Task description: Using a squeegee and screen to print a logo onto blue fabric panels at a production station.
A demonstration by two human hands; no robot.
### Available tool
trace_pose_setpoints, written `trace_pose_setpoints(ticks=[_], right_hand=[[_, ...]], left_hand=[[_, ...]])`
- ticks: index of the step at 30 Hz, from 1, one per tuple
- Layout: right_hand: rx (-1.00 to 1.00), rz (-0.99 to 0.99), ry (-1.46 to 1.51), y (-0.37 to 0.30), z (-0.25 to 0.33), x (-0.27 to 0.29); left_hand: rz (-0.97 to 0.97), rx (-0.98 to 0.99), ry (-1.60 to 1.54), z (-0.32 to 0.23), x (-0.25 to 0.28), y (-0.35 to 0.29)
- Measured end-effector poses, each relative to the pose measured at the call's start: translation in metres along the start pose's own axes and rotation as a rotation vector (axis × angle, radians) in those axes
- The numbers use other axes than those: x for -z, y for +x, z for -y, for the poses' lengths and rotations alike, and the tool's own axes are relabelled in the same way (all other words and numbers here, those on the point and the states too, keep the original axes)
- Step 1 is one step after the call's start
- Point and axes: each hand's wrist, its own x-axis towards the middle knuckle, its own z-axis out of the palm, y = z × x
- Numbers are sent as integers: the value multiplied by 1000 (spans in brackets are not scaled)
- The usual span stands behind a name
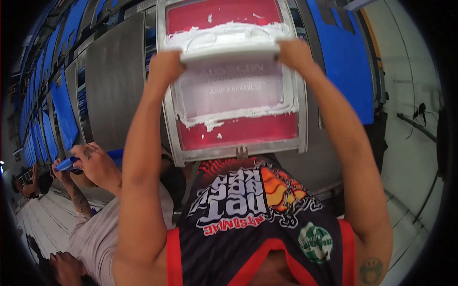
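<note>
Both my arms reach forward over a screen-printing frame [301, 128], a metal-edged frame with red mesh borders and a paler printing area in the middle. A wide, pale squeegee [229, 52] lies across the mesh, slightly blurred. At its left end my left hand [167, 69] is closed around it, and my right hand [296, 53] grips the right end. Thick white ink [229, 32] is banked up just beyond the squeegee. More white ink streaks the near and side edges of the pale area, where faint white lettering shows.
Grey print boards [114, 71] stand in a row on the left, several carrying blue fabric [64, 112]. Another blue piece [341, 62] lies on a board to the right. Close on my left, a co-worker's hands [95, 162] hold blue material. A white wall [410, 57] rises at the right.
</note>
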Motion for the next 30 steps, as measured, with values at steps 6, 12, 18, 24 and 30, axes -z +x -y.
trace_pose_setpoints(ticks=[6,12,18,24,30], right_hand=[[-101,-45,152,-125,18,-40],[-42,-67,12,16,-3,-2],[-93,-47,66,-83,13,-33],[-89,-108,16,26,1,1],[-91,0,42,58,-20,29]], left_hand=[[-95,-50,-80,-43,-33,-103],[9,18,-4,8,-9,24],[70,-102,66,-53,-1,-103],[-93,65,-17,14,-21,38],[260,143,232,-47,28,114]])
